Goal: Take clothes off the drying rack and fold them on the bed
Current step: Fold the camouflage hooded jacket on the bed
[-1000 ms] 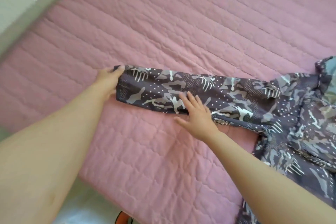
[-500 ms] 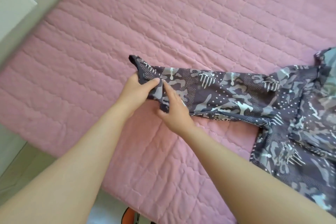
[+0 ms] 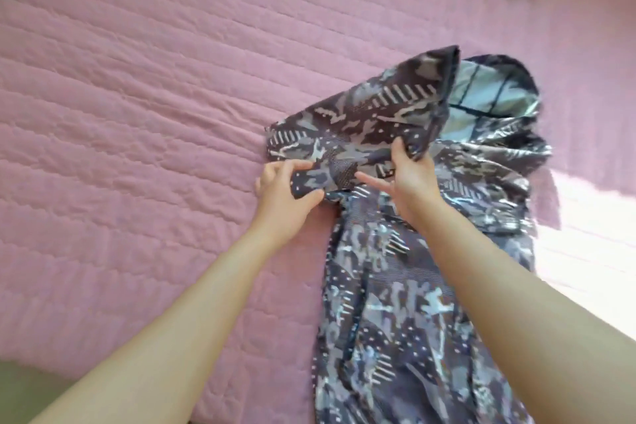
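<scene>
1. Now, nearest the camera, the jacket (image 3: 395, 303) lies flat on the bed (image 3: 137, 113). Its patterned body runs toward 6 o'clock, where the frame cuts off the hem. The right forearm covers much of its right side.
2. The left hand (image 3: 285, 189) pinches the end of the sleeve (image 3: 361, 120) between thumb and curled fingers, just at 9 o'clock of the other hand.
3. The right hand (image 3: 409, 179) rests on the chest, with the thumb and one finger spread on the cloth. The other fingers slip under a dark edge of fabric, so I cannot tell whether they grip it.
4. Half a second ago the sleeve lay stretched out toward 9 o'clock, with both hands at its cuff. It is now doubled back over the chest, and its upper part slants toward 1 o'clock. The view has swung across with it. This looks like the first sleeve fold almost set, with the other sleeve and the body folds likely still to do.
5. Farther off at 1 o'clock, the hood (image 3: 492, 89) shows a pale lining.
   - The second sleeve cannot be made out in the bunched cloth at 3 o'clock.
   - Sunlight washes out the bed beyond it.
   - The drying rack is out of view.
   - Only a blurred strip of floor (image 3: 20, 385) shows at 7 o'clock.
</scene>
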The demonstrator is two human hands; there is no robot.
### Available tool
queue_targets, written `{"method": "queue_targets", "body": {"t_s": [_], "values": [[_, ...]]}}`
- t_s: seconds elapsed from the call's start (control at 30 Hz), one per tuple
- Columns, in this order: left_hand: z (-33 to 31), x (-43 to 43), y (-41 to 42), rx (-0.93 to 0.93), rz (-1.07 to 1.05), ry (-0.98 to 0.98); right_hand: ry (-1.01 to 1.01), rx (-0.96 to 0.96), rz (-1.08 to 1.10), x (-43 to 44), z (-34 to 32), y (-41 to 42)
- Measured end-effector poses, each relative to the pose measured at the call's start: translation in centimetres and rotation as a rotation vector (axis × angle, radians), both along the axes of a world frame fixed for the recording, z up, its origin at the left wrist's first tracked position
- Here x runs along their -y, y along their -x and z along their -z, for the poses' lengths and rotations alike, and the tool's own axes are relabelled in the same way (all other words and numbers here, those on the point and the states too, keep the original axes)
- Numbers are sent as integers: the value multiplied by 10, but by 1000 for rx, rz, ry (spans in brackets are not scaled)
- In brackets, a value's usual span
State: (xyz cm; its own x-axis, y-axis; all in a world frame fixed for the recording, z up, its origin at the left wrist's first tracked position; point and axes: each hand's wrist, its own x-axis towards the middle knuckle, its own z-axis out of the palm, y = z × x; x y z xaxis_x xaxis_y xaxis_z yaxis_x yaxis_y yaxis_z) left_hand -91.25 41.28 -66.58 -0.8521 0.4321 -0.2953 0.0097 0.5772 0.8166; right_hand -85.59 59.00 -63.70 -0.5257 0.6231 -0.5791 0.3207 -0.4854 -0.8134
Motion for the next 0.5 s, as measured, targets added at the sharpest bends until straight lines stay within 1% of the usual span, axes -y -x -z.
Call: {"method": "queue_targets", "body": {"t_s": [0.1, 0.17, 0.23, 0.3, 0.37, 0.5], "values": [[6, -31, -39, -119, 46, 104, 5, -46, 154, -64, -15, -50], [10, -58, -64, -203, 53, 142, -50, -78, 208, -110, -25, -89], [14, -83, -84, -244, 51, 168, -120, -82, 235, -154, -31, -125], [20, -100, -98, -253, 93, 230, -171, -67, 303, -191, -32, -153], [31, -117, -112, -234, 174, 342, -201, -44, 394, -226, -30, -183], [65, -147, -131, -141, 410, 590, -208, -5, 480, -279, -12, -238]]}}
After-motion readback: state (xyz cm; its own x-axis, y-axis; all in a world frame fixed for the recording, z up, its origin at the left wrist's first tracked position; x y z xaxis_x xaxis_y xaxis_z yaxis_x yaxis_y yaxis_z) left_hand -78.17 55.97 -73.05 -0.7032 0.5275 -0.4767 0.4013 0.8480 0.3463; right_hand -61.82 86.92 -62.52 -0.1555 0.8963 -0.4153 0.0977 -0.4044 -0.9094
